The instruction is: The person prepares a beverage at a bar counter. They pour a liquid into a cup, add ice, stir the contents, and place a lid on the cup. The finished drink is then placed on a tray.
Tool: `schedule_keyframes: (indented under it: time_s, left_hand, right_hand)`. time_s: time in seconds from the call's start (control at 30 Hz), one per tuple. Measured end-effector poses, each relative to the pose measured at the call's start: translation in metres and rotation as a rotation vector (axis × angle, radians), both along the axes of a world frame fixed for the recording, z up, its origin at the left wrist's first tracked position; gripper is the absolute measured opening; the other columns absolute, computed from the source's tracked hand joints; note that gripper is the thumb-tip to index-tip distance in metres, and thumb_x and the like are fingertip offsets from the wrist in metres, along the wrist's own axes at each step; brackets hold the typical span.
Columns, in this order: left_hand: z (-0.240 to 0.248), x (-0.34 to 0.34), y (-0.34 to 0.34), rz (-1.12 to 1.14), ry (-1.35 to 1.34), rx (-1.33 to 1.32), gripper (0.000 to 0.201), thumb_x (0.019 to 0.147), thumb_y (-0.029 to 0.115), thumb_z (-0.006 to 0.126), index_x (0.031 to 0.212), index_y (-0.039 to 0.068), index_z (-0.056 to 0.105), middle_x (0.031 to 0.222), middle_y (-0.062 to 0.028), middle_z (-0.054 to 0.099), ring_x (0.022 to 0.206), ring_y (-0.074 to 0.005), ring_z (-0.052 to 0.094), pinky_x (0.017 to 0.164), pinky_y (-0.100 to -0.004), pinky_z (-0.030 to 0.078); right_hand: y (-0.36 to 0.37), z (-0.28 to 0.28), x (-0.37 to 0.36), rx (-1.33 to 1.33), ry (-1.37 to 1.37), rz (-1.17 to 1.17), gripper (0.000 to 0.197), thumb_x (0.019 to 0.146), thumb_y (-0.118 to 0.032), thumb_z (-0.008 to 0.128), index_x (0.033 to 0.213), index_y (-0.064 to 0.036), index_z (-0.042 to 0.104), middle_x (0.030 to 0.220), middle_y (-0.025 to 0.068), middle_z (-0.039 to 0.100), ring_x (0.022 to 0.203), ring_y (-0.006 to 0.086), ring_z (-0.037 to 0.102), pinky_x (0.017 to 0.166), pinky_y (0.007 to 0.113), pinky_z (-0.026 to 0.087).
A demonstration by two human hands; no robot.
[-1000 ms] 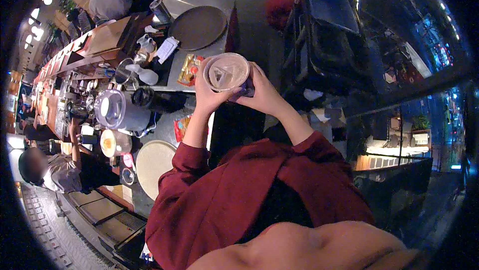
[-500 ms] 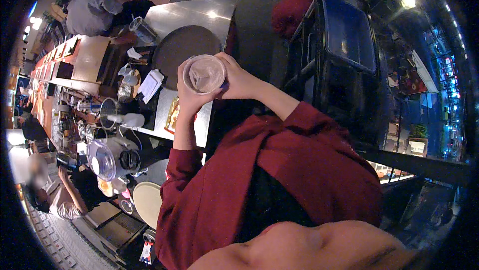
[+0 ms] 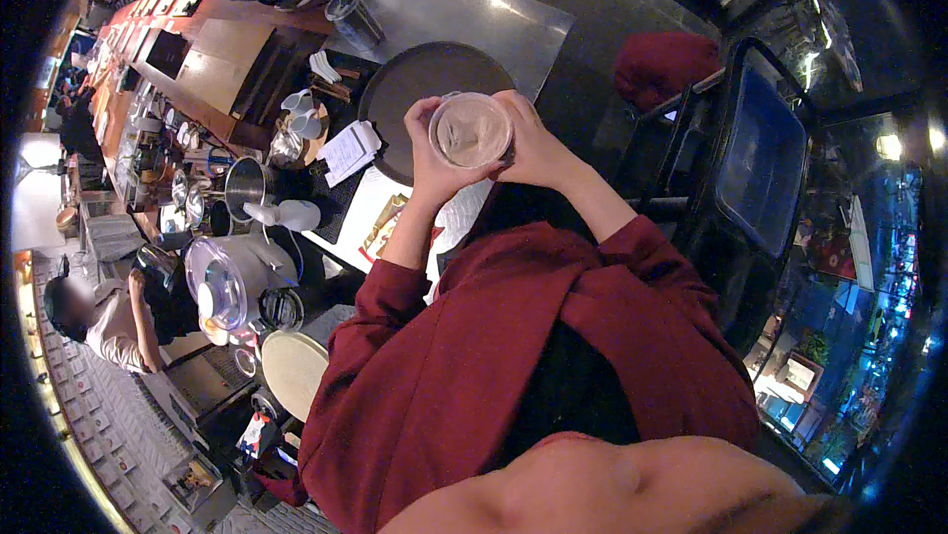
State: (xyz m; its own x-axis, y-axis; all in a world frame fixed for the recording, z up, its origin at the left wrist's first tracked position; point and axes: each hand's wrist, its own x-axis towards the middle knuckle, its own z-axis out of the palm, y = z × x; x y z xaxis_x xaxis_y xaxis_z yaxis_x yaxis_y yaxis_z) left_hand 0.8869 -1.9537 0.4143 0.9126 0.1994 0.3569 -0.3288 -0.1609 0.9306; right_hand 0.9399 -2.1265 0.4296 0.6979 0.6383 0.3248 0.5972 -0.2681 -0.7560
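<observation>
Both my hands are wrapped round a round, clear plastic cup [image 3: 471,129], seen from above, with something pale and translucent inside it. My left hand [image 3: 434,167] grips the cup's left side. On the opposite side, my right hand [image 3: 536,147] closes against it, fingers partly hidden behind the cup. Behind and below the cup lies a large round brown tray [image 3: 407,90] on a metal counter [image 3: 444,3]. A white slip of paper with writing [image 3: 351,152] sits beside the tray, and a paper sheet with a coloured print [image 3: 383,228] is under my left forearm.
A tall cup with a straw [image 3: 353,21] stands past the tray. To the left are a clear round container [image 3: 219,282], a metal pot [image 3: 247,189] and a pale round tray [image 3: 294,376]. A dark cart [image 3: 755,154] is at right; another person [image 3: 118,322] stands far left.
My view has turned, so the counter and tray sit further right in the picture. Both hands still hold the cup, which is now nearer the tray's lower right edge in view.
</observation>
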Motion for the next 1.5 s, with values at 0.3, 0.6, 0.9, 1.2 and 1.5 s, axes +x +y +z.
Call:
schedule_keyframes:
  time_s: [0.3, 0.6, 0.9, 1.2, 1.5]
  left_hand:
    - [-0.014, 0.022, 0.037, 0.023, -0.071, 0.215, 0.096, 0.044, 0.035, 0.092, 0.123, 0.005, 0.045, 0.123, -0.0129, 0.041, 0.119, -0.028, 0.043, 0.1, -0.0388, 0.04]
    - [-0.01, 0.02, 0.055, 0.171, -0.082, 0.365, 0.088, 0.043, 0.039, 0.091, 0.116, 0.006, 0.054, 0.116, -0.0127, 0.039, 0.113, -0.0287, 0.04, 0.097, -0.0399, 0.04]
    - [0.008, 0.014, 0.053, 0.167, -0.103, 0.37, 0.091, 0.043, 0.046, 0.091, 0.117, 0.007, 0.054, 0.113, -0.0116, 0.039, 0.114, -0.029, 0.04, 0.099, -0.041, 0.036]
    - [0.017, 0.017, 0.046, 0.207, -0.133, 0.317, 0.091, 0.041, 0.048, 0.089, 0.115, 0.006, 0.056, 0.117, -0.0123, 0.041, 0.116, -0.0294, 0.039, 0.099, -0.0428, 0.035]
    - [0.039, 0.033, 0.039, 0.151, -0.212, 0.41, 0.088, 0.043, 0.045, 0.09, 0.115, 0.007, 0.056, 0.116, -0.01, 0.039, 0.114, -0.0266, 0.041, 0.097, -0.0397, 0.038]
  right_hand:
    - [0.03, -0.031, 0.028, -0.093, -0.147, 0.016, 0.087, 0.055, -0.027, 0.083, 0.125, 0.0015, 0.041, 0.126, 0.0184, 0.038, 0.121, 0.0397, 0.038, 0.106, 0.045, 0.034]
    - [0.043, -0.054, 0.031, -0.249, -0.219, -0.042, 0.07, 0.062, -0.035, 0.078, 0.12, -0.0068, 0.051, 0.122, 0.0107, 0.043, 0.112, 0.0338, 0.042, 0.1, 0.043, 0.037]
    - [0.054, -0.073, 0.033, -0.273, -0.432, -0.021, 0.054, 0.072, -0.03, 0.066, 0.121, -0.011, 0.051, 0.112, 0.0132, 0.047, 0.105, 0.0339, 0.046, 0.091, 0.046, 0.04]
    - [0.052, -0.093, 0.038, -0.343, -0.486, 0.001, 0.067, 0.068, -0.022, 0.069, 0.129, -0.0084, 0.046, 0.131, 0.0163, 0.044, 0.119, 0.037, 0.044, 0.099, 0.046, 0.038]
    - [0.016, 0.002, 0.03, 0.042, -0.08, -0.077, 0.116, 0.051, -0.034, 0.084, 0.147, -0.0081, 0.023, 0.148, 0.0126, 0.034, 0.135, 0.0338, 0.033, 0.111, 0.043, 0.024]
